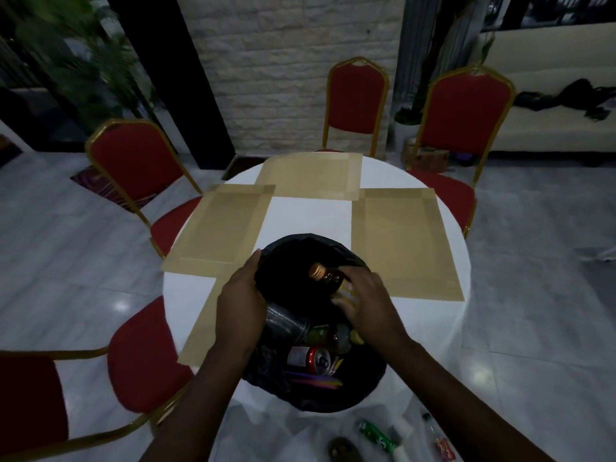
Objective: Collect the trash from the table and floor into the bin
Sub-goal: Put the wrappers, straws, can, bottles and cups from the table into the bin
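A bin lined with a black bag [366, 388] stands at the near edge of the round white table [310, 215]. My right hand [366, 301] holds a brown glass bottle [328, 276] with a gold cap and yellow label over the bin's mouth. My left hand [238, 308] grips the bag's left rim. Inside the bin lie a red can [311, 360], a clear plastic cup [286, 323], a green can [320, 332] and coloured straws [315, 381]. On the floor near my feet lie a green bottle [378, 436] and a red-labelled bottle [441, 443].
Several tan placemats [403, 241] cover the table. Red chairs with gold frames [133, 161] ring it; one chair [143, 358] stands close at my left. A dark object [343, 450] lies on the floor by the green bottle. A cream sofa [560, 85] is at far right.
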A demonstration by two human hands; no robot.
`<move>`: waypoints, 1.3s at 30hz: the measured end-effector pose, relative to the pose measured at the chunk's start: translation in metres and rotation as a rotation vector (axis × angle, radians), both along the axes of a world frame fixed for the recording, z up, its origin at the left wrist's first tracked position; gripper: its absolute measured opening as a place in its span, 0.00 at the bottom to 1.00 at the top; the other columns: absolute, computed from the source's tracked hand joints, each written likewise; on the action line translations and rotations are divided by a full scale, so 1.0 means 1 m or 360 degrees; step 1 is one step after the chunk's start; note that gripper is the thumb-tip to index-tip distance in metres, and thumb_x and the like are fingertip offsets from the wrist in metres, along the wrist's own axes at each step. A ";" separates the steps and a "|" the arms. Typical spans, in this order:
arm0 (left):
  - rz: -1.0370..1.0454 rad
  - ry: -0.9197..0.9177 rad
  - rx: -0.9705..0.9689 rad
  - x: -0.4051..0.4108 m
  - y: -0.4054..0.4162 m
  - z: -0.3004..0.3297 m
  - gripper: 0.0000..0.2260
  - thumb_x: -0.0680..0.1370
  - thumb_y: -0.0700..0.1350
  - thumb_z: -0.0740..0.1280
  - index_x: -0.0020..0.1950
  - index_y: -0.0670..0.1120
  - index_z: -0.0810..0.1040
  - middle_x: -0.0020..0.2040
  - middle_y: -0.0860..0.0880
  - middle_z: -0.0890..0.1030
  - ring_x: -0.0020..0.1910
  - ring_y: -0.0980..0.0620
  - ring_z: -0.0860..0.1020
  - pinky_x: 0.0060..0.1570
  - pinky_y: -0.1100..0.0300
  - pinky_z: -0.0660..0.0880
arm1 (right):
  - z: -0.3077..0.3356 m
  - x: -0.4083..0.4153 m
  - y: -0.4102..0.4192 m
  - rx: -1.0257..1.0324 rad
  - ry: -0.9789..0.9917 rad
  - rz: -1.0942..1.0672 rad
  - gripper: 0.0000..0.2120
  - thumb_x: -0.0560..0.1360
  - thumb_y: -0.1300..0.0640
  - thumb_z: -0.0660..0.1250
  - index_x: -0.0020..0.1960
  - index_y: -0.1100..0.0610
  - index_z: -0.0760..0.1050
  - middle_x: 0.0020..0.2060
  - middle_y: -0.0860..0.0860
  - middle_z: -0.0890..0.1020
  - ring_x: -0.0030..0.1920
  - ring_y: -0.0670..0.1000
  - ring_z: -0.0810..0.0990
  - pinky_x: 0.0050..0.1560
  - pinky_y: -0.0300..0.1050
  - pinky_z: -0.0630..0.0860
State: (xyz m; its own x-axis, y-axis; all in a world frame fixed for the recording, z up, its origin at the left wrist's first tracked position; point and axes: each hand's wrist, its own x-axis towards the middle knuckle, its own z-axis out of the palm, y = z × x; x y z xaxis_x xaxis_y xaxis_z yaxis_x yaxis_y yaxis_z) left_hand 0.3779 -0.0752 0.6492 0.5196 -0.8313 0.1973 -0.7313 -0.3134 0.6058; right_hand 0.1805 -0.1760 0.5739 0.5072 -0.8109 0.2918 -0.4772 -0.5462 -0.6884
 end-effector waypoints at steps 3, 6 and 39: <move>0.0003 0.0058 -0.0076 -0.001 0.016 0.002 0.25 0.78 0.33 0.60 0.73 0.51 0.67 0.63 0.49 0.78 0.60 0.52 0.76 0.59 0.64 0.68 | -0.007 0.021 0.033 0.0056 0.0337 0.0299 0.24 0.71 0.56 0.70 0.66 0.54 0.69 0.61 0.53 0.75 0.58 0.58 0.72 0.55 0.54 0.72; 0.0024 0.0160 -0.0177 -0.007 0.034 0.005 0.23 0.79 0.36 0.60 0.71 0.54 0.68 0.61 0.58 0.76 0.60 0.60 0.74 0.60 0.67 0.68 | -0.011 0.037 0.051 -0.0094 0.0718 0.0468 0.23 0.71 0.55 0.68 0.65 0.50 0.68 0.60 0.50 0.74 0.58 0.56 0.71 0.52 0.52 0.71; 0.0714 -0.0011 -0.0341 0.129 0.264 0.039 0.25 0.78 0.33 0.60 0.69 0.58 0.70 0.55 0.49 0.82 0.50 0.51 0.81 0.51 0.59 0.77 | 0.031 0.187 0.186 -0.0453 0.0157 0.0796 0.27 0.74 0.47 0.66 0.71 0.51 0.65 0.71 0.48 0.67 0.72 0.50 0.61 0.70 0.54 0.62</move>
State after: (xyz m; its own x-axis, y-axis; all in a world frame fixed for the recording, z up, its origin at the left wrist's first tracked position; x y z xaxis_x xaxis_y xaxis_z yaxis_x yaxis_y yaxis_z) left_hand 0.5073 0.1890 0.6883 0.8150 -0.4665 0.3437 -0.5570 -0.4672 0.6866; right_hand 0.3672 0.0102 0.6047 0.8442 -0.3623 0.3950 -0.1681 -0.8788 -0.4467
